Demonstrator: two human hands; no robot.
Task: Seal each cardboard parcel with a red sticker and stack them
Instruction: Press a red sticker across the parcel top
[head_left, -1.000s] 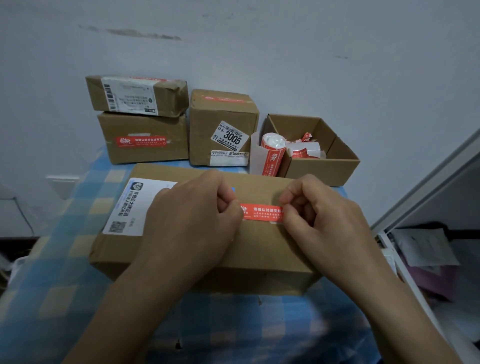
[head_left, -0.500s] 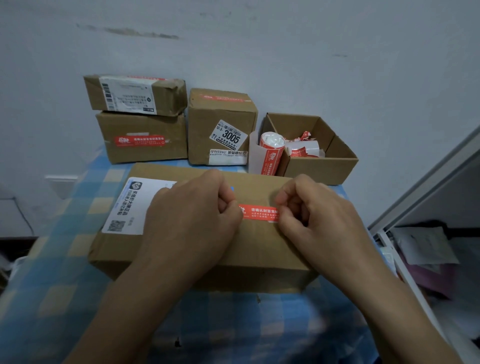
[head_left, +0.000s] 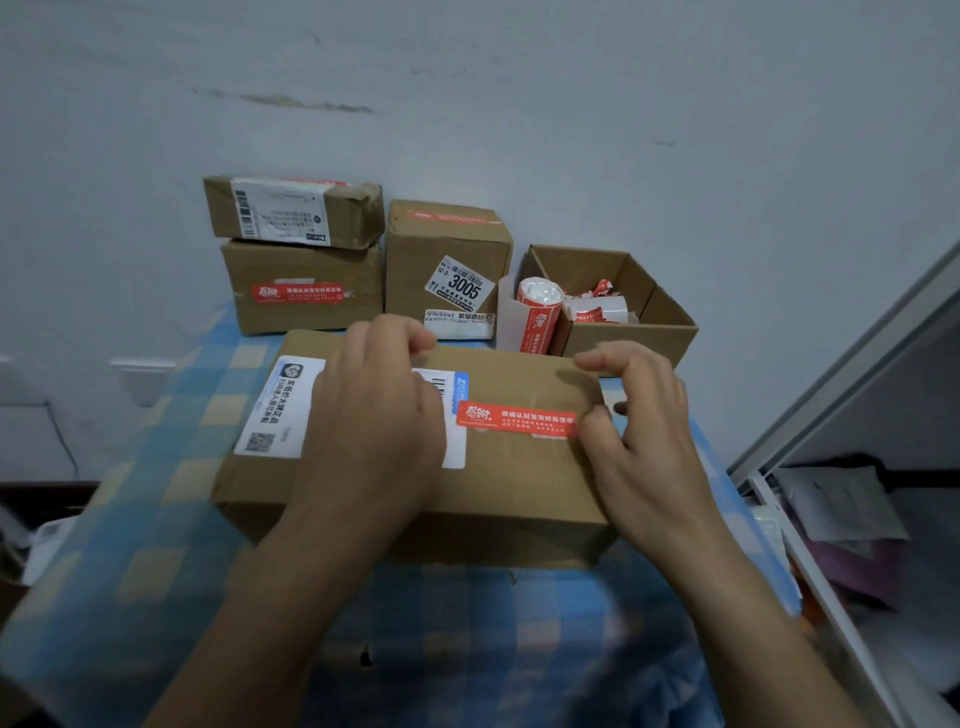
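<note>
Hands both on the parcel. Left hand lies palm-down on its top, covering the middle of a white label; fingers bent, tips at the far top edge. Cannot tell whether they grip that edge or only rest there. Right hand is at the parcel's right end, fingers loosely curled and holding nothing, thumb tip touching the right end of the sticker.

Parcel sits on the tabletop, under and between the hands. Long axis runs from left hand to right hand, the right end angled slightly nearer the person. Top face up.

Sticker lies flat on the top, in the gap between the hands. Its long axis follows the parcel's, and its print reads from the left-hand side to the right-hand side. Left end overlaps the label's edge, just beside the left hand.

Beyond the left hand: a stack of two parcels, the lower one with a red strip on its front. Beyond the gap between the hands: a third parcel, marked 3005. Beyond the right hand: an open box holding rolls of red stickers.
</note>
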